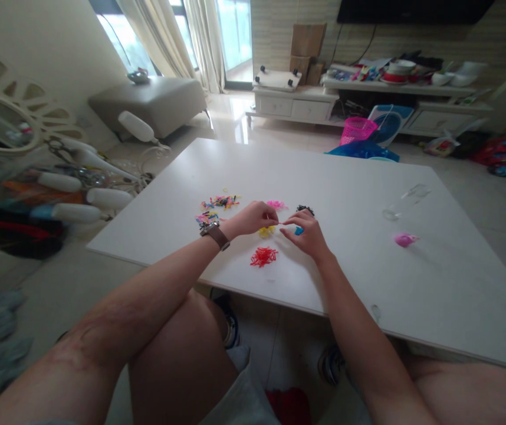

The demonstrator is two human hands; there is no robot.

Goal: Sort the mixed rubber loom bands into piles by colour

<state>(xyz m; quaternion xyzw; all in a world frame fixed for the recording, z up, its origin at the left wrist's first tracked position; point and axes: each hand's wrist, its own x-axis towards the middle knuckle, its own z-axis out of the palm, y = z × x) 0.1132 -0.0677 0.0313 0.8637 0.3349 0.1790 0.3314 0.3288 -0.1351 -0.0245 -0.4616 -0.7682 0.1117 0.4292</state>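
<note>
My left hand, wearing a wristwatch, is closed in a pinch above the table. Facing it, my right hand has its index fingertip almost touching the left fingers, with the thumb a little below. A tiny pinkish bit shows where the fingertips meet, too small to name. Beneath and around the hands lie piles of small band-like pieces: yellow, pink, blue and black. A red pile sits nearer me. Multicoloured pieces are spread left of my left hand.
On the right of the white table are a clear plastic container lying on its side and a pink object. A small clear item lies near the front edge. A white lamp-like fixture stands beyond the left edge.
</note>
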